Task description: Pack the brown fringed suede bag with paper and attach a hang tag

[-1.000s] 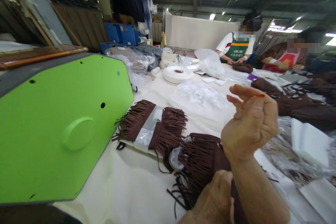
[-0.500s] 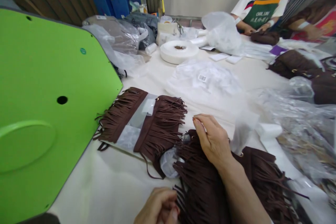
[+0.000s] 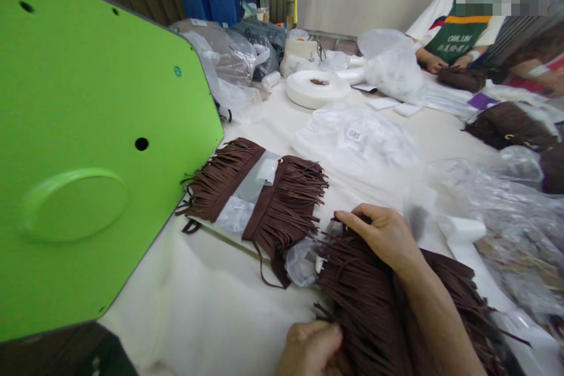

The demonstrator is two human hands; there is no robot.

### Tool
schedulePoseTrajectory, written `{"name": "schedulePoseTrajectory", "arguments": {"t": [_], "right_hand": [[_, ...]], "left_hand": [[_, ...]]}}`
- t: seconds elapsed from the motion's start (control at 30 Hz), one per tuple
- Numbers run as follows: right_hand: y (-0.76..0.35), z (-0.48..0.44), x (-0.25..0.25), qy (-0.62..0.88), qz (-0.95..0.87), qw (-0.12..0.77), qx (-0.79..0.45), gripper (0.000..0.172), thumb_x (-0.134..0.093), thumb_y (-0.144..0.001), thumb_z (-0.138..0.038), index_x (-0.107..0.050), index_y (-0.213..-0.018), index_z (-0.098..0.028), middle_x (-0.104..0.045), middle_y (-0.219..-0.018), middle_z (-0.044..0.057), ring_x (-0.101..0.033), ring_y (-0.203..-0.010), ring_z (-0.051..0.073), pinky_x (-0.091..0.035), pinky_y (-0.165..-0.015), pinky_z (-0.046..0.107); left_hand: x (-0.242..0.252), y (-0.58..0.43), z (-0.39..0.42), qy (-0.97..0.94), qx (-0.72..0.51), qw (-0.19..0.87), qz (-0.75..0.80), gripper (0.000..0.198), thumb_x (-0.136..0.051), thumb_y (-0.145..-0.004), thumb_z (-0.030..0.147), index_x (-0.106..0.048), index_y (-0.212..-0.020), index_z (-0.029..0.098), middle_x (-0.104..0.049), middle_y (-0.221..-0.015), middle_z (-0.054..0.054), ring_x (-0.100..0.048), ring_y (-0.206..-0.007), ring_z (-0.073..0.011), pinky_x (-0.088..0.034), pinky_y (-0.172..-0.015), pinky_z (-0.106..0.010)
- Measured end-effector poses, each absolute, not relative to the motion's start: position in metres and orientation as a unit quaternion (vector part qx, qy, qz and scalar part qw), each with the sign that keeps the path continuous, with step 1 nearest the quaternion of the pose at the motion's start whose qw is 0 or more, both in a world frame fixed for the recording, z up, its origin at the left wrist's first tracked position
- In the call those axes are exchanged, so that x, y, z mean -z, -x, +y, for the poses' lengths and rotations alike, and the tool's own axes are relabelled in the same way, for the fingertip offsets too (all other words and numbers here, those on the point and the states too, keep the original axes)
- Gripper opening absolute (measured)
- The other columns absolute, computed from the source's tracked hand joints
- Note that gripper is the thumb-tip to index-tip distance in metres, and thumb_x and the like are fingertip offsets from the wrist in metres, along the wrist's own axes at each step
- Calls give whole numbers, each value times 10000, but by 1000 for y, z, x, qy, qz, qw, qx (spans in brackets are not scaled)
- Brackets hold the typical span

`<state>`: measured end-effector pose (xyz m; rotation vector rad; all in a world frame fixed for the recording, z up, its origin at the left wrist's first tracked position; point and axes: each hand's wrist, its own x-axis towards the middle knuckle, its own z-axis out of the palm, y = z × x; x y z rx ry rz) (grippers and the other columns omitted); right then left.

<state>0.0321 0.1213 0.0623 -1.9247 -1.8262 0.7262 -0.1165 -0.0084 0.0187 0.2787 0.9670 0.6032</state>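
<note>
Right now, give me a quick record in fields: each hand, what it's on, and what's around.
Left hand: on the near fringe of the brown fringed bag
Right hand: on the bag's far edge, fingers curled
Beside it: second fringed piece, partly wrapped in plastic
Left side: green panel
Far end: white roll; co-worker seated

Right hand [image 3: 385,235] resting on a brown fringed bag [image 3: 374,299]; left hand [image 3: 311,349] at its near edge; second fringed bag [image 3: 259,197] beside it, green panel [image 3: 88,147] left, white surface [image 3: 211,305]
</note>
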Motion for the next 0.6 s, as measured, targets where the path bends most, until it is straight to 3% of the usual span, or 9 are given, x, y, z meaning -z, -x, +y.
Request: {"name": "schedulePoseTrajectory", "arguments": {"t": [0.17,0.37,0.5,0.6], "right_hand": [[-40,121,-64,683,-574,312,-326,439,-599,-676,-569,-596,-531,-155,-429,-450,-44,-361,-460,86,-249,-445,225],[-39,118,-67,672,-507,392,-372,403,-676,-628,-517,-581,-510,-143,-447,-451,-43,-358,-448,74,-240,-421,214],[-40,118,-65,668,-480,416,-387,399,-689,-619,-514,-583,-514,-144,-468,-461,-39,-378,-449,77,-265,-434,213],[-42,118,-63,669,-471,430,-382,397,-700,-607,-513,-589,-516,-144,-470,-455,-40,-386,-445,80,-275,-440,216]], "left_hand": [[-19,109,-8,-129,-296,832,452,493,-634,-555,622,-544,-587,138,-484,-496,1,-475,-412,-120,-318,-429,-230],[-18,98,-9,-106,-295,835,453,530,-656,-549,662,-554,-592,143,-440,-454,21,-438,-380,-108,-355,-457,-236],[-20,92,-2,-69,-239,862,441,550,-534,-660,678,-567,-542,142,-441,-377,-2,-361,-310,-95,-259,-369,-215],[-21,94,2,-77,-212,846,484,514,-570,-654,622,-533,-466,145,-372,-297,5,-324,-285,-91,-197,-341,-211]]}}
